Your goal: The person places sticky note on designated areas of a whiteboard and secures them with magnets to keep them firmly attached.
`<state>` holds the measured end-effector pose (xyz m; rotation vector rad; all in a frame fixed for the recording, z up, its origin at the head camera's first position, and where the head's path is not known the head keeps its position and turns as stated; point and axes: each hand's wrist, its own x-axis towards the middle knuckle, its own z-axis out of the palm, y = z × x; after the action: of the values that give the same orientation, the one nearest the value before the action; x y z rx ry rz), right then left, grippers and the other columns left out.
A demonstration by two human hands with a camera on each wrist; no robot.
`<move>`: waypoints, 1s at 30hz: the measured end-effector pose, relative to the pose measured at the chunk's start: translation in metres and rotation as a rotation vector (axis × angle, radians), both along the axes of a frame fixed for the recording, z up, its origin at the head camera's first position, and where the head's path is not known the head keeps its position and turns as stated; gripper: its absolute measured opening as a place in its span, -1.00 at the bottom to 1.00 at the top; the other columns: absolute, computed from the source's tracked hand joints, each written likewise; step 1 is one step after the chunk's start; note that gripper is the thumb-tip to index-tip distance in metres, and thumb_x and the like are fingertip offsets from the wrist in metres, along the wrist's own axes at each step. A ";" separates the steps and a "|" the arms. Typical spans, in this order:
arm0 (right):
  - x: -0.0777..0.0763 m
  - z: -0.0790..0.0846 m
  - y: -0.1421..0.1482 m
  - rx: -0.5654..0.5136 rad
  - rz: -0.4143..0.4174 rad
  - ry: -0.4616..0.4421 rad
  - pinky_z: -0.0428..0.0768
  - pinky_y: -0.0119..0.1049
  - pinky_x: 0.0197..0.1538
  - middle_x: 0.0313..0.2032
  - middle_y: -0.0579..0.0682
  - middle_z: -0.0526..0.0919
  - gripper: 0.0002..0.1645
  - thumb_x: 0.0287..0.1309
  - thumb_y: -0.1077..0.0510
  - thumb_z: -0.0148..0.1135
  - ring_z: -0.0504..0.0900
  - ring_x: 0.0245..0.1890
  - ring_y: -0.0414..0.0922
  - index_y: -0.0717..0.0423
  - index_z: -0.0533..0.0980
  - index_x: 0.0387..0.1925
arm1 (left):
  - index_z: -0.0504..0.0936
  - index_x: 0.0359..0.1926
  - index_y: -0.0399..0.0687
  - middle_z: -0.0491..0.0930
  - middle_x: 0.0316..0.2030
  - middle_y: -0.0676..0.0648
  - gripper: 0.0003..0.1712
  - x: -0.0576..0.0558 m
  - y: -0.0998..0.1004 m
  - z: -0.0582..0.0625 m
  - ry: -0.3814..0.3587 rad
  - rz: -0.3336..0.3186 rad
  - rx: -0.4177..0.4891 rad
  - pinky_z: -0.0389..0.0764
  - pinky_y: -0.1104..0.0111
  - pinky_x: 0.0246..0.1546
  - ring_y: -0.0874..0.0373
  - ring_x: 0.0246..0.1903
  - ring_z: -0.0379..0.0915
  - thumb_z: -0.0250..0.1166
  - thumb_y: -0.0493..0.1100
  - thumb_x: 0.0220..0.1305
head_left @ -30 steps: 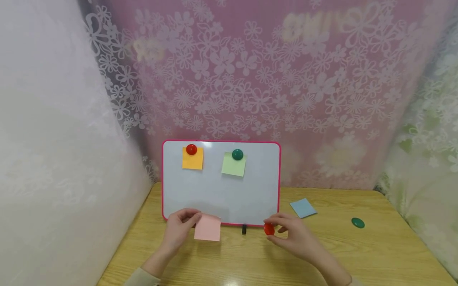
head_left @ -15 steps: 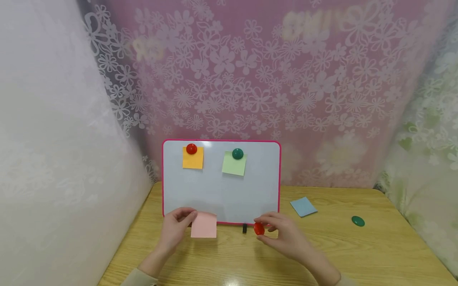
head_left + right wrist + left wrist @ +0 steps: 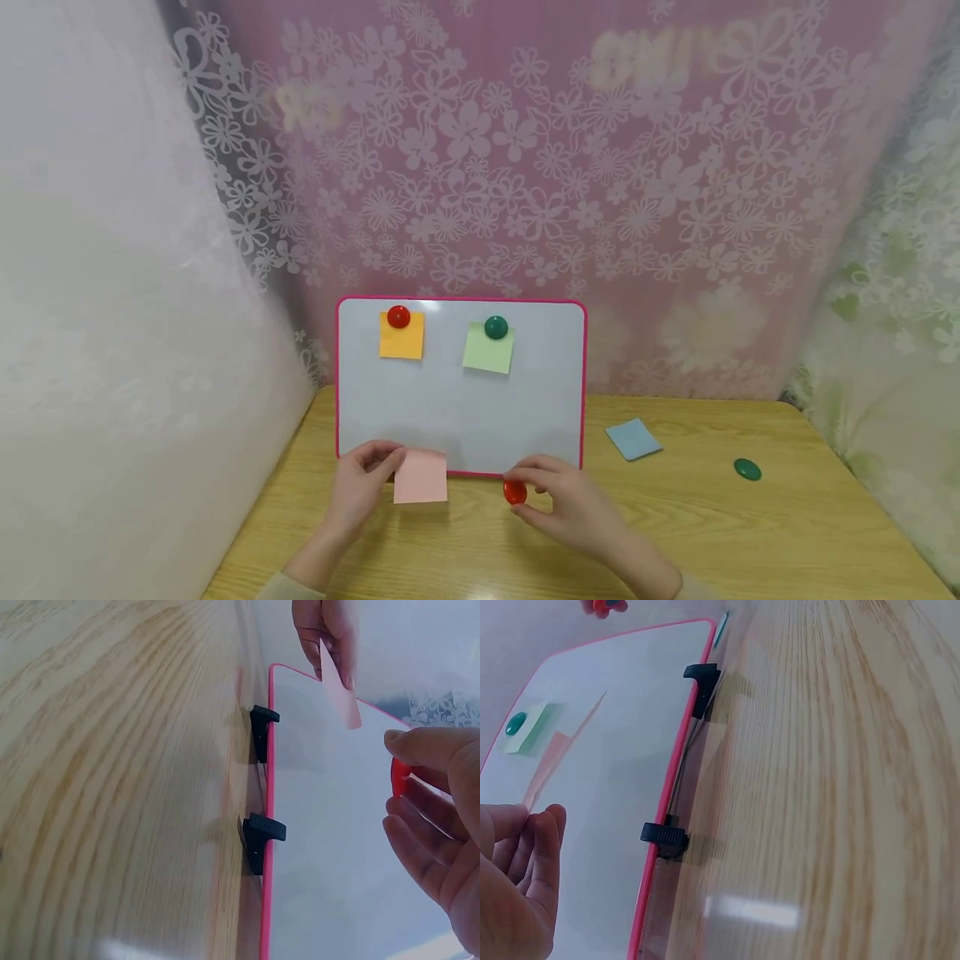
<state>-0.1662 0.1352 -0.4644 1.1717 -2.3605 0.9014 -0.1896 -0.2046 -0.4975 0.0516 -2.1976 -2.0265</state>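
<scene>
In the head view my left hand (image 3: 358, 487) pinches a pink sticky note (image 3: 421, 477) by its upper left corner, in front of the lower edge of a whiteboard (image 3: 450, 417) with a pink frame. To its right, my right hand (image 3: 566, 504) holds a round red magnet (image 3: 515, 492) between thumb and fingers. An orange sticky note (image 3: 402, 340) hangs on the board under another red magnet (image 3: 399, 317). Beside it a light green sticky note (image 3: 488, 352) is held by a green magnet (image 3: 496, 327). The right wrist view shows the red magnet (image 3: 400, 776) edge-on at the fingertips.
Right of the board, a blue sticky note (image 3: 634, 439) and a second green magnet (image 3: 747, 469) lie on the wooden table (image 3: 750, 533). Black clips (image 3: 666, 836) grip the board's lower edge. A flowered curtain (image 3: 525, 167) hangs behind.
My right hand has moved left with the red magnet, closer to the pink sticky note. My left hand has shifted slightly left with the note.
</scene>
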 end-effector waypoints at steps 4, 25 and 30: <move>0.002 -0.002 -0.004 0.060 -0.032 0.062 0.71 -0.36 -0.02 -0.02 -0.24 0.69 -0.51 0.05 0.21 0.71 0.68 -0.07 -0.22 -0.05 0.72 0.04 | 0.77 -0.08 -0.32 0.77 -0.22 -0.19 -0.80 0.000 -0.002 0.000 -0.005 0.007 0.005 0.74 0.34 -0.24 0.09 -0.30 0.72 0.47 -0.23 0.42; -0.007 0.013 -0.038 0.070 -0.012 0.024 0.70 -0.37 0.02 0.03 -0.17 0.71 -0.54 0.13 0.16 0.68 0.69 -0.01 -0.20 0.01 0.74 0.08 | 0.76 -0.03 -0.34 0.76 -0.22 -0.21 -0.79 -0.007 -0.007 -0.002 0.017 0.020 0.025 0.74 0.32 -0.24 0.10 -0.32 0.71 0.43 -0.24 0.46; -0.011 0.015 -0.047 0.060 -0.010 0.044 0.70 -0.40 0.02 0.02 -0.17 0.71 -0.50 0.13 0.15 0.68 0.70 -0.01 -0.21 0.02 0.72 0.11 | 0.76 -0.03 -0.35 0.76 -0.21 -0.21 -0.78 -0.010 -0.007 0.001 0.009 0.036 0.012 0.74 0.33 -0.25 0.12 -0.31 0.69 0.44 -0.24 0.46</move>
<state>-0.1770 0.0878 -0.4494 1.1890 -2.3707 0.7982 -0.1994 -0.2114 -0.4963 0.0822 -2.1633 -2.0167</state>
